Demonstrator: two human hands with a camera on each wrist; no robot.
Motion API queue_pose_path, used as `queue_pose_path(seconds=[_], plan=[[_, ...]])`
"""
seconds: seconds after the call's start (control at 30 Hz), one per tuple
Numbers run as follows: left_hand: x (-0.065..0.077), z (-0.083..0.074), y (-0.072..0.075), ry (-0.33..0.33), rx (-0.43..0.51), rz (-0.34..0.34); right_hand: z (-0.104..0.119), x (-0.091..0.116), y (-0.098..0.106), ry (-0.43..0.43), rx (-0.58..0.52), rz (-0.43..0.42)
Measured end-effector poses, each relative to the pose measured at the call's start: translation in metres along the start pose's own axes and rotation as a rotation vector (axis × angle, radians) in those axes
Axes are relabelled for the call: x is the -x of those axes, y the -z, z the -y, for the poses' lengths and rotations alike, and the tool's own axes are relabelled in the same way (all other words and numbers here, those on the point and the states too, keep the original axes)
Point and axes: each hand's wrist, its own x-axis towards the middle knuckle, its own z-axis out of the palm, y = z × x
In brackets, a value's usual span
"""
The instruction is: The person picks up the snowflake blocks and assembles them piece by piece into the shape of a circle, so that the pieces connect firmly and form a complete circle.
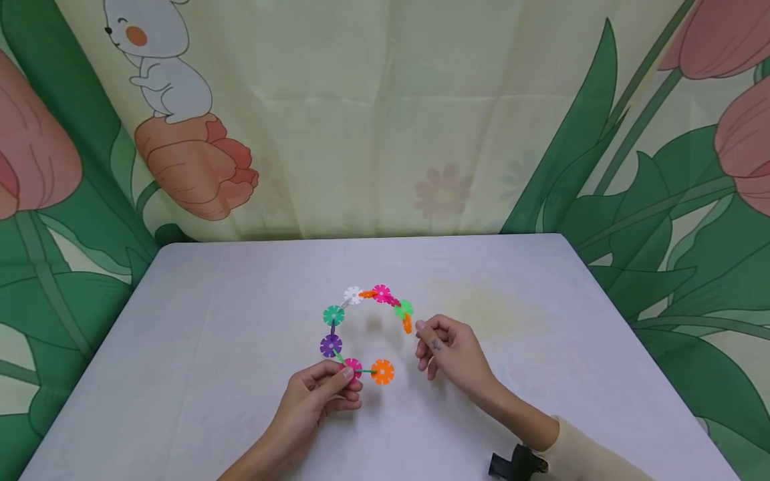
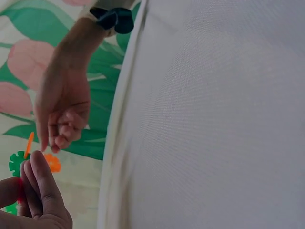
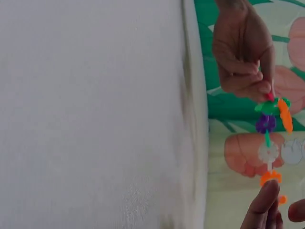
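Observation:
A curved chain of notched plastic discs, or snowflake discs [image 1: 331, 345], hangs above the table in an open ring. My left hand [image 1: 319, 395] pinches a pink disc [image 1: 355, 367] near one end, between thumb and fingers. Beyond it, an orange disc [image 1: 382, 372] forms that end, joined by a green disc seen edge-on. The chain runs on through purple, teal, white, orange, pink and green discs. Its other end is an orange disc [image 1: 408, 324] turned nearly edge-on. Just right of this end is my right hand [image 1: 454, 351], fingers loosely bent, thumb and fingertips apart in the right wrist view.
A white-covered table [image 1: 180, 374] lies beneath both hands. Behind it hangs a printed curtain [image 1: 337, 133] with tulips, leaves and a cartoon animal on a carrot. A black strap mount [image 1: 519, 463] sits at the right wrist, by a cream sleeve [image 1: 592, 454].

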Motion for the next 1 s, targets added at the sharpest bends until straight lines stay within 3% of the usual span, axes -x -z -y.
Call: queue_pose_path(seconds=[0.1, 0.23, 0.5, 0.73, 1.0], plan=[[0.0, 0.0, 0.001, 0.011, -0.012, 0.03, -0.002, -0.012, 0.009, -0.08, -0.042, -0.027], [0.0, 0.001, 0.003, 0.015, -0.023, 0.077, -0.004, -0.023, 0.018, -0.15, -0.092, 0.066], [0.001, 0.003, 0.004, 0.007, -0.038, 0.1, -0.007, -0.027, 0.027, -0.132, -0.14, 0.227], [0.0, 0.0, 0.003, 0.017, -0.048, 0.05, -0.002, -0.021, 0.025, -0.138, -0.178, 0.264], [0.001, -0.002, 0.002, -0.011, -0.031, 0.042, 0.004, -0.011, 0.02, -0.14, -0.226, 0.292]])
